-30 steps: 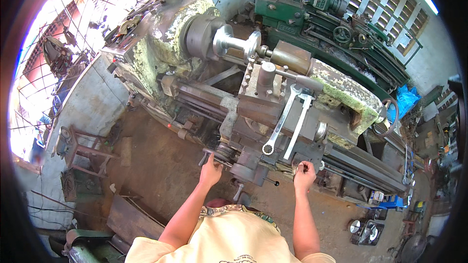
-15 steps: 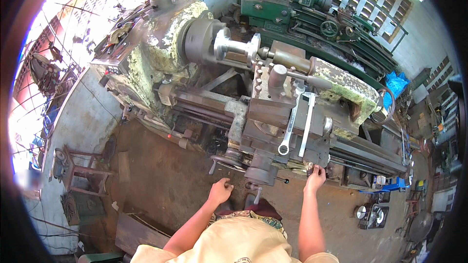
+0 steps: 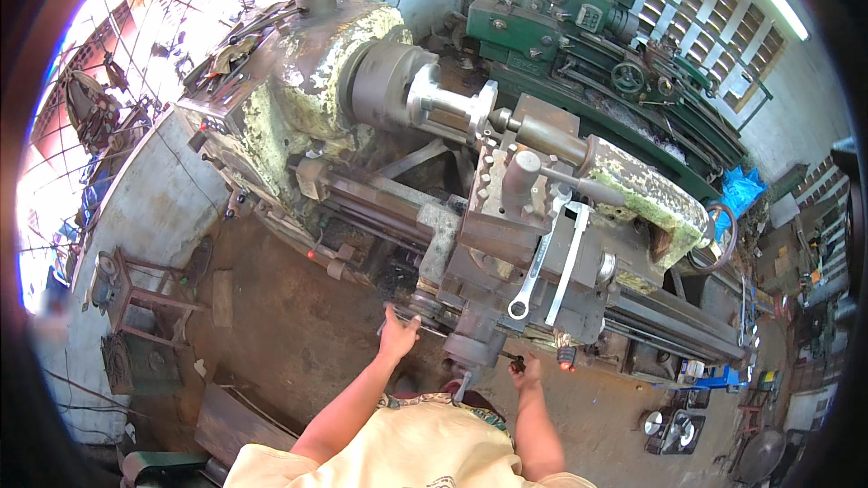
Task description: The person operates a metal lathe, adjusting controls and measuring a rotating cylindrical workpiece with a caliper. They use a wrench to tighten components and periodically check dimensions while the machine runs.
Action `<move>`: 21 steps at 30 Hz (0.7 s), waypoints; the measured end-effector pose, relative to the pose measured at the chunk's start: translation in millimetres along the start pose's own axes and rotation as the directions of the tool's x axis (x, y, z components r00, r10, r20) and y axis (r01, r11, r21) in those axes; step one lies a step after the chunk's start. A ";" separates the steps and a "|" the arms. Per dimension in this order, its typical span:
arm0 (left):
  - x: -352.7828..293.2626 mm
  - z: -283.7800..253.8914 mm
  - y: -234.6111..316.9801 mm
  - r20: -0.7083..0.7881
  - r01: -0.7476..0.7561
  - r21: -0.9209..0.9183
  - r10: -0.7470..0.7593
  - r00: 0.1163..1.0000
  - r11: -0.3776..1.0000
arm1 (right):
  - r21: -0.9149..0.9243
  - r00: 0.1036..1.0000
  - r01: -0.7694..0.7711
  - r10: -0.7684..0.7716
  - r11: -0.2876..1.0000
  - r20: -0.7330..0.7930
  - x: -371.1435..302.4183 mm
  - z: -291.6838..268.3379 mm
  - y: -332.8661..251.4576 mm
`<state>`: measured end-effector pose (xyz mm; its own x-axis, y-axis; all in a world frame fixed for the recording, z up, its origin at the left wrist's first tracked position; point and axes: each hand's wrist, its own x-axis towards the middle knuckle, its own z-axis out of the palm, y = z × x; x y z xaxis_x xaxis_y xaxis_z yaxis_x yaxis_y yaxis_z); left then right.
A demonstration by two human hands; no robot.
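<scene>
My left hand (image 3: 398, 336) is closed on the handwheel (image 3: 432, 311) at the front of the lathe carriage, thumb and forefinger at its rim. My right hand (image 3: 527, 372) grips a short black-knobbed lever (image 3: 515, 360) just right of the cross-slide's crank handle (image 3: 465, 385). Its fingers partly cover the knob. Above them, a ring-ended spanner (image 3: 533, 276) and a flat silver measuring tool (image 3: 570, 262) lie on the carriage beside the tool post (image 3: 521, 173). A shiny flanged metal workpiece (image 3: 454, 101) sits between the chuck (image 3: 384, 81) and the tailstock centre (image 3: 500, 117).
A red-tipped dark knob (image 3: 565, 357) projects from the carriage, right of my right hand. Beyond the lathe stands a green machine (image 3: 515, 32). A rusty metal stand (image 3: 145, 303) is at the left, and a blue plastic bag (image 3: 743, 190) lies behind the tailstock handwheel (image 3: 719, 239).
My left hand has moved forward onto the handwheel. My right hand has left the carriage's right side and come left to the black-knobbed lever. The chuck looks less blurred, and the view has shifted slightly.
</scene>
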<state>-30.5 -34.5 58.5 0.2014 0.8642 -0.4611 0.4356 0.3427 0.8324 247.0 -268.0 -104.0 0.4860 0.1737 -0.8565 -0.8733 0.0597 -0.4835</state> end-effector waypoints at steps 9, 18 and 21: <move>23.7 26.6 -12.3 -0.127 0.099 -0.194 -0.125 0.984 0.976 | 0.230 0.977 -0.213 0.213 0.950 0.025 47.1 -22.3 23.5; 22.5 32.5 -16.6 -0.132 0.098 -0.227 -0.130 0.983 0.969 | 0.520 0.942 -0.306 0.333 0.798 0.044 36.9 -10.2 17.7; 31.0 30.5 -17.4 -0.104 0.147 -0.240 -0.176 0.979 0.959 | 0.525 0.965 -0.246 0.255 0.815 0.055 22.3 -8.6 13.8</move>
<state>-5.1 -24.9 20.3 0.0287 0.8239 -0.5661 0.2369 0.5446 0.8046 246.1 -271.7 -131.2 0.2443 0.2372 -0.9402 -0.8485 0.5218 -0.0888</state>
